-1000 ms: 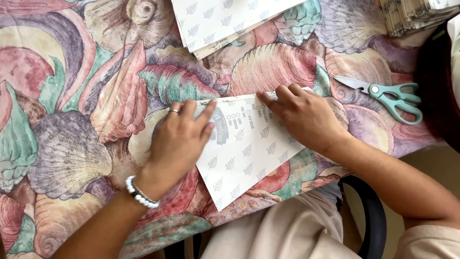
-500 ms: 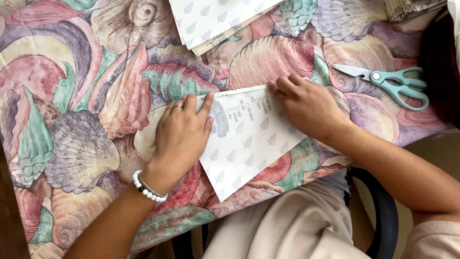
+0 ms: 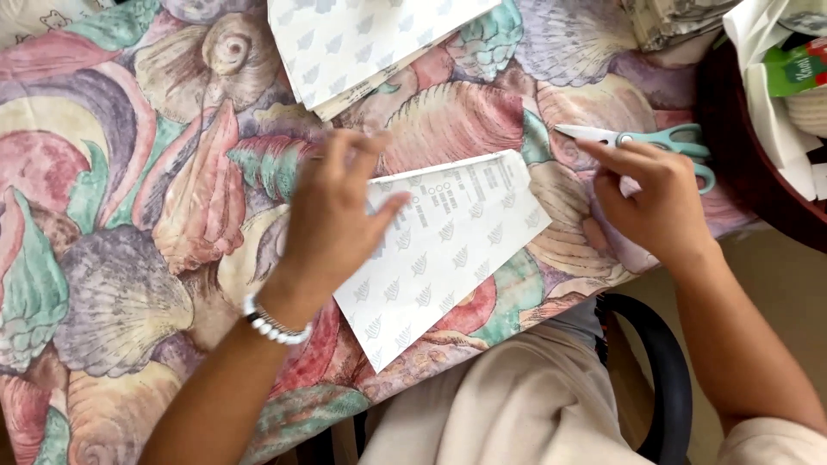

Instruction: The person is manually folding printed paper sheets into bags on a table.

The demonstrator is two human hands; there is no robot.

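Both hands have come off the folded white sheet (image 3: 444, 250), which a moment ago they pressed flat; it now lies free on the shell-patterned tablecloth (image 3: 121, 215), near the table's front edge. Left hand (image 3: 336, 215) is lifted above the sheet's left end — fingers loosely spread, holding nothing. Right hand (image 3: 650, 198) has moved right to the teal-handled scissors (image 3: 655, 139) — fingertips at the handles and blade, grip not yet closed on them. A stack of similar white sheets (image 3: 362, 43) lies at the far edge
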